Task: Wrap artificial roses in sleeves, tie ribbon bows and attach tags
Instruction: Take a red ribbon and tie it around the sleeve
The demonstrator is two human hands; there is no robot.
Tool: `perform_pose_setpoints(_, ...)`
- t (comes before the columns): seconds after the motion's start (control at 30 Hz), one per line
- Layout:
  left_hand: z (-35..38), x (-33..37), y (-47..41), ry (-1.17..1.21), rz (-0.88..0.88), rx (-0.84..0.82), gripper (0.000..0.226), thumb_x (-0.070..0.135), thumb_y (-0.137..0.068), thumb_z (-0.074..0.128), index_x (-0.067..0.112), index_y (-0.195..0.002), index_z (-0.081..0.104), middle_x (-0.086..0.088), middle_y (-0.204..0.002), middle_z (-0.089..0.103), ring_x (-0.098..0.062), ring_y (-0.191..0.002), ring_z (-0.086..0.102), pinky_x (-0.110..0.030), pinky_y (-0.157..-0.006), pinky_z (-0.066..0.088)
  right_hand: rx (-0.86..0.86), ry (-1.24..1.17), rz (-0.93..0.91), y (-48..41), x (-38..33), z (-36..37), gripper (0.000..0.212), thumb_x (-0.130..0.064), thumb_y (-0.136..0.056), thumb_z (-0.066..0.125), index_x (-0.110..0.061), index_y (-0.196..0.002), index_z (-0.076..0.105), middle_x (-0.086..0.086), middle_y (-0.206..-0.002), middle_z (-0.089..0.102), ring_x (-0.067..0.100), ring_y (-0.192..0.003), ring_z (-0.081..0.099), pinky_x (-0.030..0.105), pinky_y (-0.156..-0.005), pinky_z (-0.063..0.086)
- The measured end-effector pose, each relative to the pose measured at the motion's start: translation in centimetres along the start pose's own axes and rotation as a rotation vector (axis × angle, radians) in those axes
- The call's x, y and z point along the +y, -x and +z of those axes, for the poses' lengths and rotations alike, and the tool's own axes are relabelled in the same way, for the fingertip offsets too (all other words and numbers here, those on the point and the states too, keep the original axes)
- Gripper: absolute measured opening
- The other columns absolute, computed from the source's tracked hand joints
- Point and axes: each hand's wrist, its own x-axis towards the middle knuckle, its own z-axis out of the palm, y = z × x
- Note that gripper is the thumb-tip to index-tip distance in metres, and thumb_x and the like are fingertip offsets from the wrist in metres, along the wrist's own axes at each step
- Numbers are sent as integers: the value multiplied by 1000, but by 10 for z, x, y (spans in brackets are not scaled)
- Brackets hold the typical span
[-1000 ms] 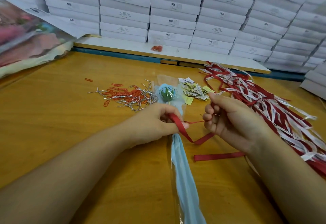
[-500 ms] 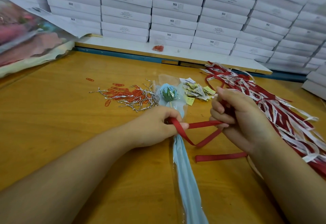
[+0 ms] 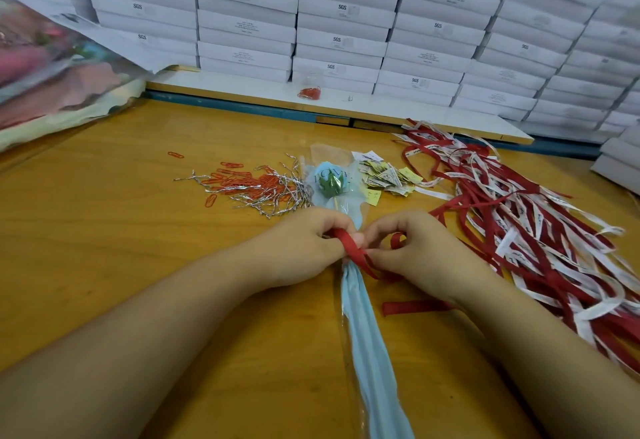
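While the left hand (image 3: 304,244) grips the sleeve (image 3: 367,341) neck on the table (image 3: 138,231), thumb pinning the ribbon (image 3: 352,251), the right hand (image 3: 417,248) pinches a ribbon loop just beside it, below the rose (image 3: 331,185)
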Motion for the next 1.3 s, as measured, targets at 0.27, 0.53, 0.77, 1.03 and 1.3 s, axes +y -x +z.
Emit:
perform_pose_setpoints(0.27, 2, 3, -1, -25, -11, 33, 19, 40, -87, 63, 22, -90, 67, -3, -91, 70, -21, -85, 65, -42, -84, 52, 89, -32, -33, -1, -3, -3, 14, -12, -88, 64, -20, -77, 66, -11, -72, 61, -9, -53, 50, 7, -53, 37)
perform_pose_setpoints(0.53, 3, 3, -1, 22, -2, 50, 15, 37, -86, 65, 23, -84, 68, -6, -88, 71, -25, -86, 66, -46, -85, 52, 45, -95, -12, 0, -4, -5, 12, -14, -88, 65, -18, -76, 66, -19, -57, 57, -5, -47, 48, 9, -48, 33)
perform_pose_setpoints(0.77, 4, 2, 0, 5, -2, 64, 12, 27, -88, 64, 20, -80, 67, -6, -84, 70, -15, -74, 62, -36, -79, 51, -12, -36, 146, 6, 1, -25, 11, -29, -88, 64, -19, -90, 62, 5, -69, 56, 15, -61, 49, 33, -62, 40)
perform_pose_setpoints(1.03, 3, 2, -1, -45, -24, 125, 30, 22, -98, 48, 22, -74, 67, 15, -48, 52, 0, -43, 45, -12, -42, 32, 205, -23, 137, 7, 8, -38, 23, -34, -89, 59, -15, -78, 67, -3, -56, 56, 1, -48, 48, 26, -57, 42)
perform_pose_setpoints(1.3, -8, 0, 0, -9, -21, 167, 23, 24, -94, 56, 28, -76, 70, 4, -72, 61, -11, -55, 50, -26, -53, 45, -91, 244, 244, 6, 10, -39, 3, -35, -82, 71, -33, -80, 73, -7, -90, 62, 9, -86, 56, 32, -76, 50)
